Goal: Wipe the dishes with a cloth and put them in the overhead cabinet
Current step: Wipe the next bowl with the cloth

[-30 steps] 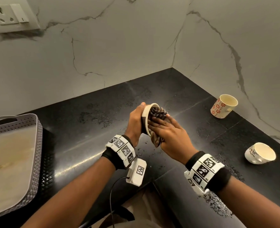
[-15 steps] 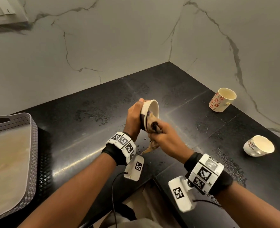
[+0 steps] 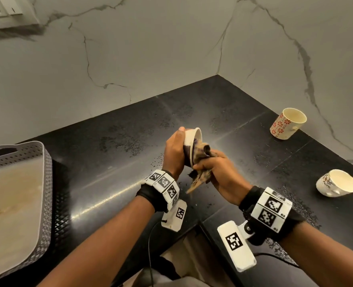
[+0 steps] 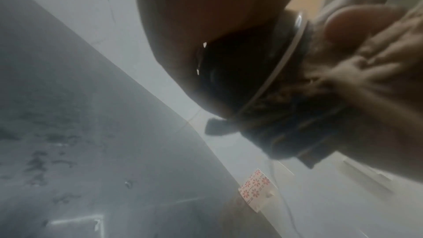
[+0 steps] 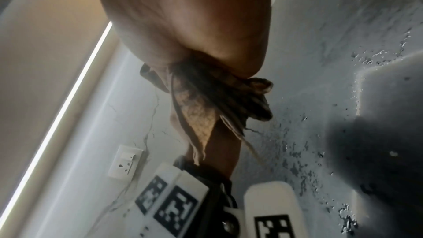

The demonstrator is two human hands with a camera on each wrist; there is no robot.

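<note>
My left hand (image 3: 174,151) grips a small cream bowl (image 3: 193,135) on its side above the black counter (image 3: 109,146), its mouth turned to the right. My right hand (image 3: 215,168) clutches a bunched brown cloth (image 3: 202,154) pushed into the bowl's mouth, with a loose tail hanging below. In the left wrist view the bowl's white rim (image 4: 281,64) and the cloth (image 4: 357,71) press together. The right wrist view shows the cloth (image 5: 206,100) hanging from my fist. Two more cups stand on the counter: a red-flowered cup (image 3: 287,123) and a cream cup (image 3: 336,183).
A grey perforated basket (image 3: 45,183) holding a wooden board sits at the left counter edge. Marble walls meet in a corner behind the counter, and a wall socket (image 3: 3,13) is at top left. Water droplets speckle the counter around my hands.
My right hand turned from flat fingers over the cloth in the bowl to a fist round it, twisting it in the bowl's mouth. The bowl stayed held in my left hand.
</note>
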